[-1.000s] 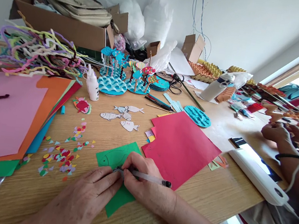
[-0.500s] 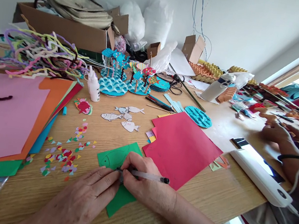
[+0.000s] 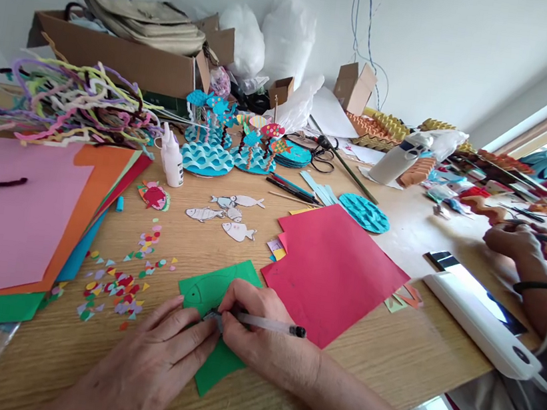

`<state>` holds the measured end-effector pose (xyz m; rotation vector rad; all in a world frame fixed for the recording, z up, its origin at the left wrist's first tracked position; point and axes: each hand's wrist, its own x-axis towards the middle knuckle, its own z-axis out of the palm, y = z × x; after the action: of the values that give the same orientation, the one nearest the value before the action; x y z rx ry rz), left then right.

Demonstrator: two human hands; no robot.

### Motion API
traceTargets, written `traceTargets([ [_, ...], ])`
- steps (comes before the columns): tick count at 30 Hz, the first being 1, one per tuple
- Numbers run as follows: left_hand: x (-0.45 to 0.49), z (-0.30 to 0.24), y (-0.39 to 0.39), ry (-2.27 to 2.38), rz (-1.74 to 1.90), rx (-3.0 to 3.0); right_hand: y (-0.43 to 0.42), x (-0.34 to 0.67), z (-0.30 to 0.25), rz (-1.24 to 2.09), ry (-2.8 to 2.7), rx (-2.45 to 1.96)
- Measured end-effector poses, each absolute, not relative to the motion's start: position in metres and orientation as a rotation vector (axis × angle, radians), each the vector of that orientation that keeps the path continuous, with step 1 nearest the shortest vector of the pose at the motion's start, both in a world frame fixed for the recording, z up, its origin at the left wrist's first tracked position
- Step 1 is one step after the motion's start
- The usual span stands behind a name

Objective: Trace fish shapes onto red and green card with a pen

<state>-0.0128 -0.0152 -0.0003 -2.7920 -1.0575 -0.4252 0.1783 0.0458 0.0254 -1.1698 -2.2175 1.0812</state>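
A piece of green paper (image 3: 224, 367) lies on the table with a fish outline drawn near its upper left part. My left hand (image 3: 158, 351) rests flat across its left side, fingers stretched out and pressing down. Between the fingertips of both hands a small greyish-white piece (image 3: 211, 315) shows, mostly covered; its shape is hidden. My right hand (image 3: 261, 331) grips a clear pen (image 3: 270, 324) with a black end, its tip down by the left fingertips and hidden from view. White paper fish (image 3: 238, 231) with drawn markings lie beyond the green paper.
Red paper (image 3: 336, 267) lies right of my hands; coloured sheets (image 3: 15, 211) and confetti pieces (image 3: 116, 285) lie left. Behind stand a glue bottle (image 3: 172, 158) and blue fish decorations (image 3: 207, 156). At right, a co-worker's hands (image 3: 511, 240) work near a white device (image 3: 482, 323).
My left fingers have spread and shifted slightly up and left on the green paper. The pen has moved a little left. The co-worker's hands have shifted.
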Motion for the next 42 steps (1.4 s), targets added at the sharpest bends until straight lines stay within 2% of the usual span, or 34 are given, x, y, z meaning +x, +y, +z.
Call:
traceTargets([
  [25, -0.0139, -0.0019, -0.0199, -1.098, -0.434, -2.813, 0.0463, 0.1744, 0.0316, 1.222, -2.154, -1.22],
  [42, -0.0124, -0.0006, -0.0195, -1.073, -0.517, -2.766, 0.0473, 0.1717, 0.0313, 1.113, -2.206, -1.26],
])
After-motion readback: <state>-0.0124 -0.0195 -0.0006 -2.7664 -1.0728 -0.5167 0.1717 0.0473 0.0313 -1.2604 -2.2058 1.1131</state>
